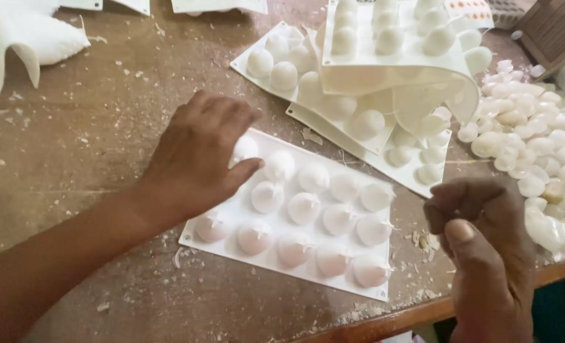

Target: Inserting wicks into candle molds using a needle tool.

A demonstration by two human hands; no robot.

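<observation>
The left hand lies flat, fingers spread, pressing the near mould, which is full of white domes with wicks. The right hand is curled beside it; its contents cannot be told. Right of it lies a pile of released pieces; beyond, stacked moulds. Crumbs litter the brown table.

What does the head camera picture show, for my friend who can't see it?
A person's left hand presses on a white flexible mould tray of small domed wax shapes with wicks, on a worn brown wooden table. Their right hand is curled closed near the table edge, beside a pile of loose white wax pieces.
</observation>
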